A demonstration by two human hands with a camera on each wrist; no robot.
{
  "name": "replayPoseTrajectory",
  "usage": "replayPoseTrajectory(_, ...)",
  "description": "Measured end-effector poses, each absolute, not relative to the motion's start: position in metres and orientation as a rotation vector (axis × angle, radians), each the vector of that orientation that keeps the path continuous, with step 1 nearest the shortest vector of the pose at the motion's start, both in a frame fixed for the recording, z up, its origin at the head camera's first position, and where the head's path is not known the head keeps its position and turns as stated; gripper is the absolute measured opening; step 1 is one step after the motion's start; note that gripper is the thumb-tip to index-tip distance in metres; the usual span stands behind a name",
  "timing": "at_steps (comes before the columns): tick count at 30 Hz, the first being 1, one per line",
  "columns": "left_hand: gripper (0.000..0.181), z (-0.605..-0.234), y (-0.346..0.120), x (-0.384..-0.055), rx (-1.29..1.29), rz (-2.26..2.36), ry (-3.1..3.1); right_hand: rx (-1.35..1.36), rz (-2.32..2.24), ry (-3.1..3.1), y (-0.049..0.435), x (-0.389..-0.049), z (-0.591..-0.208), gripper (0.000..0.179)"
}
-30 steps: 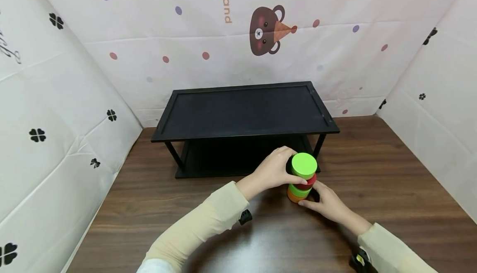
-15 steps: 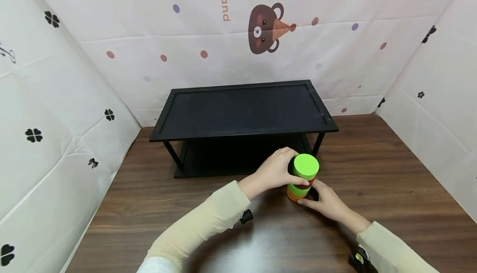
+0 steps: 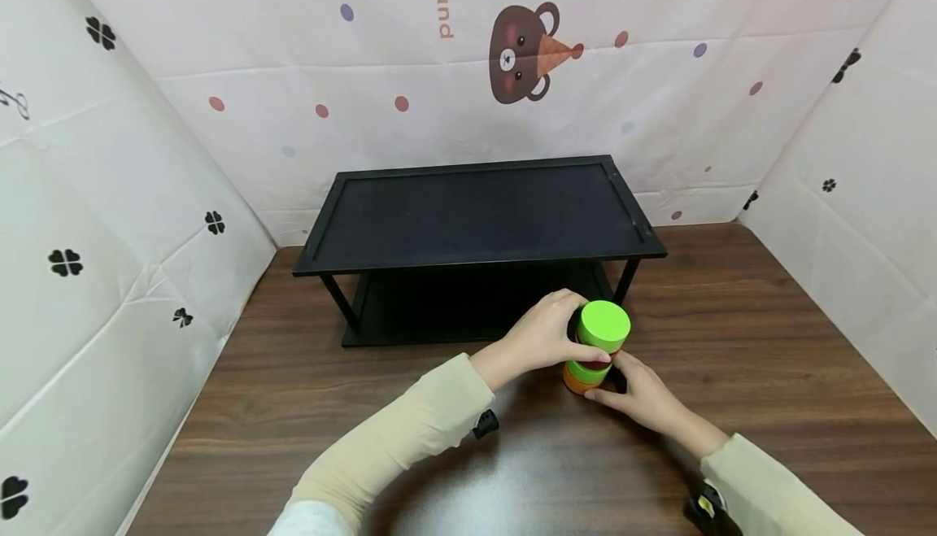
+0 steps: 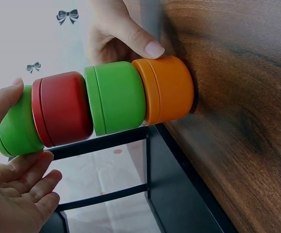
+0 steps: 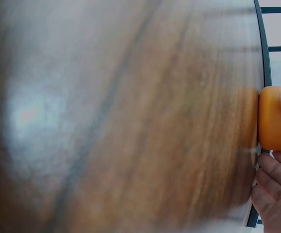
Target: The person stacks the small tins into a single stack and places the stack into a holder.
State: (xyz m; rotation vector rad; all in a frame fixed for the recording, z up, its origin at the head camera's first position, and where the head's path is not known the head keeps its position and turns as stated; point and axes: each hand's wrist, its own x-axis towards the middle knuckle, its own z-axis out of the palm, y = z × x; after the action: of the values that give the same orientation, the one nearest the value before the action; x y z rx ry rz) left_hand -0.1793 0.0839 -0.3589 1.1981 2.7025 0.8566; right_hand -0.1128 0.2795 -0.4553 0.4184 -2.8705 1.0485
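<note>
head: high, forward-down | wrist views: close, low, rolled sideways | all share orange jar

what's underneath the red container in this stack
Beneath the red container: a green container, then an orange container on the wooden table. Their facing surfaces are covered and can't be seen.
</note>
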Motion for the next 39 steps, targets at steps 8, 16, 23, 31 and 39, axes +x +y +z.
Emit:
replayPoseTrajectory(8, 0.066, -0.359, 0.083, -0.18, 1.193, 0.845, 2.681, 0.424, 1.057, -2.871, 0.279, -0.113, -0.455, 0.061)
replayPoseTrajectory(16, 0.065, -0.359, 0.082, -0.181, 1.194, 0.839, 2.659, 0.428, 1.044, -2.871, 0.279, -0.113, -0.455, 0.061)
replayPoseTrajectory(23, 0.066, -0.358, 0.081, -0.181, 1.192, 0.84, 2.639, 0.427, 1.043, -2.87, 0.279, -0.113, -0.455, 0.06)
replayPoseTrajectory(31, 0.074, -0.359, 0.079, -0.182, 1.172, 0.815, 2.655, 0.436, 1.046, -2.862, 0.278, -0.113, -0.454, 0.062)
replayPoseTrajectory(39, 0.086, -0.366, 0.073, -0.184, 1.167, 0.82, 2.641, 0.445, 1.048, -2.851, 0.279, -0.113, -0.455, 0.061)
